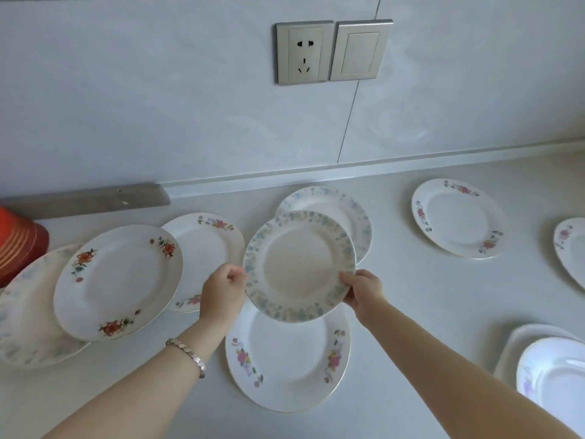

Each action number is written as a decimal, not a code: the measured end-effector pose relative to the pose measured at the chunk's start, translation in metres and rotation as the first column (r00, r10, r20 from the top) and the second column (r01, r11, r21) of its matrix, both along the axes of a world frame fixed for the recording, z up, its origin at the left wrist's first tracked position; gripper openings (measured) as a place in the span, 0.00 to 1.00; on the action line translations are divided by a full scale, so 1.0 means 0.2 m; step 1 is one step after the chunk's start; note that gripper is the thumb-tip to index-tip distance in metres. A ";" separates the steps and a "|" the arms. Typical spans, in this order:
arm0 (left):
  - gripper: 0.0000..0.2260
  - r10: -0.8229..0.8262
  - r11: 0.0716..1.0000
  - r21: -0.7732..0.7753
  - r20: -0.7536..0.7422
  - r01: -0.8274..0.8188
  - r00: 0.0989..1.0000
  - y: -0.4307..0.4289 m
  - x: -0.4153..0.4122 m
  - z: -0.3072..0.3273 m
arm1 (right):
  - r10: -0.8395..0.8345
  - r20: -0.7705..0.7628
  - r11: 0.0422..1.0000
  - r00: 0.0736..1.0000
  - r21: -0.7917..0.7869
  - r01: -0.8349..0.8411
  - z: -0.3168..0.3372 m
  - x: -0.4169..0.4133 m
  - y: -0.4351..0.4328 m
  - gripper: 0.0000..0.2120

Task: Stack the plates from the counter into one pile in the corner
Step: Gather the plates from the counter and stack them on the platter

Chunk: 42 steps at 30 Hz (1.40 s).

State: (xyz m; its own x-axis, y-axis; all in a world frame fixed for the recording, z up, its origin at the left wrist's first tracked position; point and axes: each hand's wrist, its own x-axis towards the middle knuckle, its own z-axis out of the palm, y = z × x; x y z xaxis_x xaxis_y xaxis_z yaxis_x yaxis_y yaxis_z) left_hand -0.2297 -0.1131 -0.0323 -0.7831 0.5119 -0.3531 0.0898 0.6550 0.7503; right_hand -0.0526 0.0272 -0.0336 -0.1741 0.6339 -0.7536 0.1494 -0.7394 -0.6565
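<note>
Your left hand (pixel 223 289) pinches the near-left rim of the blue-rimmed plate (pixel 299 264), and your right hand (pixel 364 289) clamps the opposite rim, thumb on top. The plate is in the air between them, tilted toward you, above the counter (pixel 411 296) and partly over the pink-flowered plate (pixel 285 362).

Early days, I'd say. The only start of a pile is far left, where the orange-flowered plate (pixel 118 280) lies skewed on a pale blue plate (pixel 25 318). The rest lie single: a gold-edged plate (pixel 209 245) behind your left hand, a second blue-rimmed one (pixel 345 207) by the wall, a red-sprigged plate (pixel 459 217) well off to the right, and an edge plate (pixel 573 248) cut off by the frame.

Containers now. Lower right, a white rectangular dish (pixel 512 346) carries one purple-printed plate (pixel 557 378). The red stack (pixel 19 245) at the left edge I cannot see into.
</note>
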 end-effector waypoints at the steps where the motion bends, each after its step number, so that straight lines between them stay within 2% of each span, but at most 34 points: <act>1: 0.08 0.027 0.999 0.029 0.003 -0.027 1.000 0.04 -0.01 0.00 | -0.027 0.017 0.999 0.999 0.024 0.027 0.02 0.04 0.01 0.07; 4: 0.07 0.115 0.991 0.056 0.132 -0.123 0.985 0.18 -0.03 -0.03 | -0.126 0.074 0.988 0.989 0.094 0.119 0.07 0.22 0.06 0.11; 8: 0.06 0.125 0.992 -0.061 0.360 -0.111 0.924 0.42 -0.01 -0.13 | -0.263 0.073 0.955 0.962 0.164 0.249 0.14 0.50 0.10 0.11; 12: 0.14 0.190 0.976 -0.026 0.602 -0.218 0.776 0.61 0.05 -0.15 | -0.395 0.015 0.905 0.918 0.180 0.386 0.16 0.72 0.11 0.10; 15: 0.18 0.248 0.948 -0.032 0.699 -0.317 0.671 0.66 0.08 -0.15 | -0.441 -0.007 0.883 0.897 0.177 0.436 0.16 0.84 0.09 0.09; 21: 0.18 0.320 0.857 0.076 0.697 -0.510 0.642 0.74 0.12 -0.07 | -0.506 -0.077 0.847 0.859 0.144 0.511 0.15 1.00 0.04 0.11; 26: 0.08 0.320 0.812 0.212 0.617 -0.544 0.719 0.76 0.24 0.10 | -0.523 -0.160 0.831 0.837 0.119 0.543 0.19 1.16 -0.02 0.12; 29: 0.06 0.285 0.801 0.274 0.608 -0.533 0.741 0.71 0.33 0.17 | -0.512 -0.151 0.841 0.846 0.115 0.529 0.22 1.35 -0.05 0.10; 31: 0.02 0.227 0.798 0.317 0.630 -0.513 0.743 0.68 0.41 0.22 | -0.526 -0.141 0.832 0.839 0.120 0.542 0.24 1.51 -0.06 0.11; 33: 0.06 0.128 0.803 0.366 0.664 -0.470 0.737 0.65 0.50 0.26 | -0.543 -0.145 0.819 0.827 0.129 0.560 0.26 1.67 -0.06 0.10; 36: 0.07 -0.002 0.802 0.411 0.728 -0.434 0.686 0.63 0.70 0.30 | -0.575 -0.139 0.793 0.806 0.148 0.591 0.27 1.90 -0.07 0.11; 39: 0.08 -0.082 0.786 0.431 0.783 -0.443 0.616 0.65 0.98 0.31 | -0.618 -0.122 0.764 0.776 0.136 0.630 0.26 2.15 -0.09 0.10; 42: 0.07 -0.149 0.789 0.453 0.797 -0.415 0.586 0.70 1.26 0.33 | -0.647 -0.098 0.747 0.756 0.114 0.655 0.21 2.36 -0.10 0.12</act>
State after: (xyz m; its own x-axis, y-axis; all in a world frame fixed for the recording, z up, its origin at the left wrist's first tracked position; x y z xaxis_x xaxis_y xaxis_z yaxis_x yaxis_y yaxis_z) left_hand 0.0231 0.0263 0.0330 -0.4258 0.7309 -0.5334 -0.7415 0.0560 0.6686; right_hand 0.4198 0.0065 0.0082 0.2838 0.6994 -0.6559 -0.3707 -0.5508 -0.7478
